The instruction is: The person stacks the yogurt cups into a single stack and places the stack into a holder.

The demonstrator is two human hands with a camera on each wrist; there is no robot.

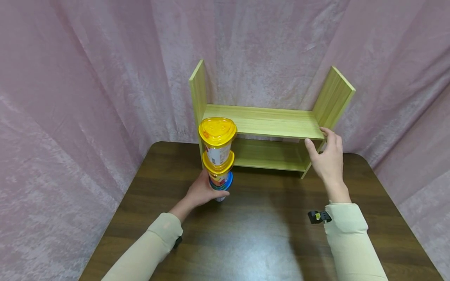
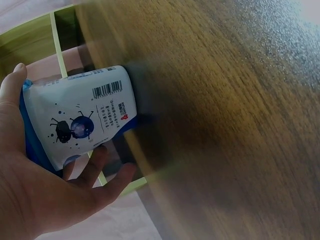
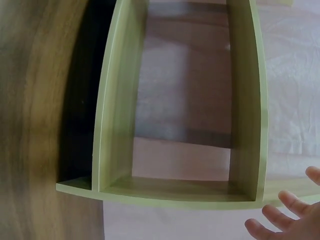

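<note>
On worktop, front of shelf: stack of three lidded cups [image 1: 218, 156], near the left upright of the shelf.
Stack axis: long axis vertical, lids up; yellow-lidded cup [image 1: 217, 139] on top, second yellow-lidded cup [image 1: 218, 171] in the middle, blue-lidded cup [image 2: 82, 120] lowest.
Left hand [image 1: 203, 191]: fingers and thumb curled round the blue-lidded cup, gripping it at the stack's base.
Right hand [image 1: 327, 156]: fingers spread and relaxed, holding nothing, at the right front corner of the upper board.
Wooden shelf [image 1: 267, 123]: light green-yellow, two boards, at the back of the dark wood worktop [image 1: 260, 234].
Backdrop: pink curtain [image 1: 88, 78].
</note>
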